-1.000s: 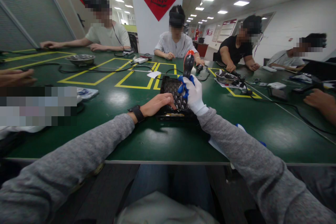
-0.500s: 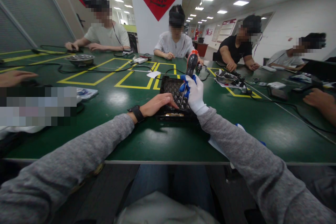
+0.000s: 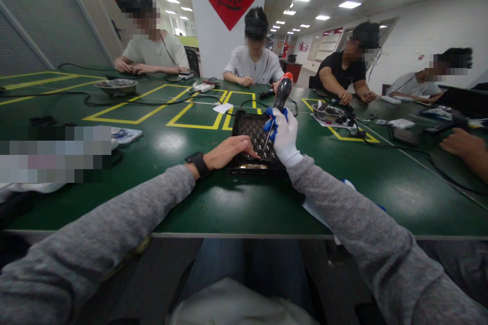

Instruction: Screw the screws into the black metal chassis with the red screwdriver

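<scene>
The largest thing was the green table (image 3: pixel 244 218), whose surface looked smooth and shiny. Two grey sleeves (image 3: pixel 129 218) reached over its near side, one from the left and one from the right. Between them, in the middle of the table, lay the open black tray (image 3: pixel 235 124). In my judgement, it could slide or turn if the screwdriver (image 3: pixel 283 92) pushed sideways, because the table offered perhaps little grip. More serious, the tip could slip from its place and hurt the bare left hand (image 3: pixel 231 151), whose fingers were just beside it.

This left hand was palm down over the tray's left side, its fingers almost straight, close together and slanting downward; whether they pinched some small part, I could not tell. The right hand (image 3: pixel 285 134), in a white and blue glove, was closed around the screwdriver below its red and black handle. The screwdriver leaned, with its handle up toward the far right and its tip down inside the tray. The smallest thing was a pale golden strip (image 3: pixel 252 166) along the tray's near side
</scene>
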`<state>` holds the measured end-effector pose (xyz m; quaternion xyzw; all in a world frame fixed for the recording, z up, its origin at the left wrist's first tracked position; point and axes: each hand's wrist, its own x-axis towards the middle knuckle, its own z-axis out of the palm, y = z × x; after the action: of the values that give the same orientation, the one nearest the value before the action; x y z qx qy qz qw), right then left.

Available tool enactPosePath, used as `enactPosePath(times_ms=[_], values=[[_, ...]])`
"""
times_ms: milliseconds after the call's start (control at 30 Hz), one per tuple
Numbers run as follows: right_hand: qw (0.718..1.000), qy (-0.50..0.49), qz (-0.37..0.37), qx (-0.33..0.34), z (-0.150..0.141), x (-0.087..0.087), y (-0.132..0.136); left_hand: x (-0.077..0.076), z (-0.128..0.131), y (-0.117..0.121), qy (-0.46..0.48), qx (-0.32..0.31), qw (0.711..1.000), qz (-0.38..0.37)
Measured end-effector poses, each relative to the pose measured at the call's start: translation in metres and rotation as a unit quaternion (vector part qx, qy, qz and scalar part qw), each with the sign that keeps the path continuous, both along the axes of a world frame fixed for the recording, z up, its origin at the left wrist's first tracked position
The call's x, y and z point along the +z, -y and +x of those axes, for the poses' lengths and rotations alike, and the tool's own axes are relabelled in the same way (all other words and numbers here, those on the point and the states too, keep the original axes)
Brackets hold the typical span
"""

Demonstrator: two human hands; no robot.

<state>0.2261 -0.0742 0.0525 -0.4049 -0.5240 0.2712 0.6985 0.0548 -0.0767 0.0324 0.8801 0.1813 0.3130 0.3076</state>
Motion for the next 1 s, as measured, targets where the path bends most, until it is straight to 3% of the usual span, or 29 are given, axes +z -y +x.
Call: enactPosePath(times_ms=[500,733,800,867,1000], values=[[1.000,-0.007,0.000,0.003,0.001,0.000,0.001,0.001,0.000,0.001,-0.008,0.001,1.000,-0.015],[0.998,-0.059,-0.015,-0.034,0.016,0.005,-0.019,-0.001,0.000,0.001,-0.006,0.011,1.000,-0.008],[0.996,-0.020,-0.052,-0.074,0.032,0.007,-0.030,-0.001,0.000,0.000,-0.007,0.010,1.000,-0.013],[0.986,0.082,-0.102,-0.103,0.051,0.006,-0.039,-0.002,0.000,-0.001,0.007,0.016,0.999,-0.028],[0.910,0.324,-0.215,-0.144,0.085,-0.004,-0.050,-0.006,0.002,-0.013,0.091,0.118,0.985,-0.085]])
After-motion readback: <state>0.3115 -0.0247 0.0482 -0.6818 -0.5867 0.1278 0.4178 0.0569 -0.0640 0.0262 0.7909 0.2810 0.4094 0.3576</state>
